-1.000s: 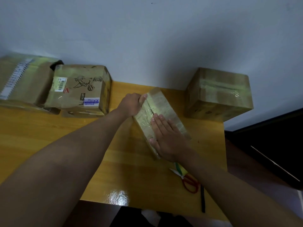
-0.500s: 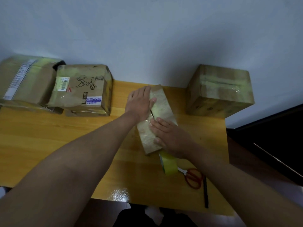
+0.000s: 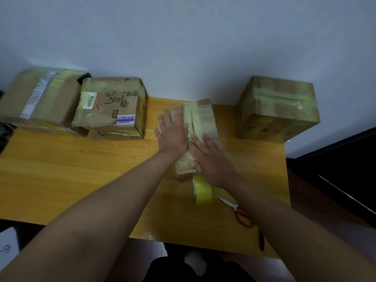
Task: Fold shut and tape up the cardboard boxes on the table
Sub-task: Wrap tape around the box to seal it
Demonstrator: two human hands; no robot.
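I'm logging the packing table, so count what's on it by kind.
Cardboard boxes: 4, namely the small box under both hands, the far-left box, the printed box and the right box
Tape roll: 1
Scissors: 1
Pen: 1
Total: 7

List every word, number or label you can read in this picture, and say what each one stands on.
None reads clearly.
Printed box: black cartoon drawing, bold black letters, barcode sticker and blue-and-white label, all too blurred to read.
Far-left box: long white printed strip, too small to read.
Slip of paper: a handwritten mark, unclear.
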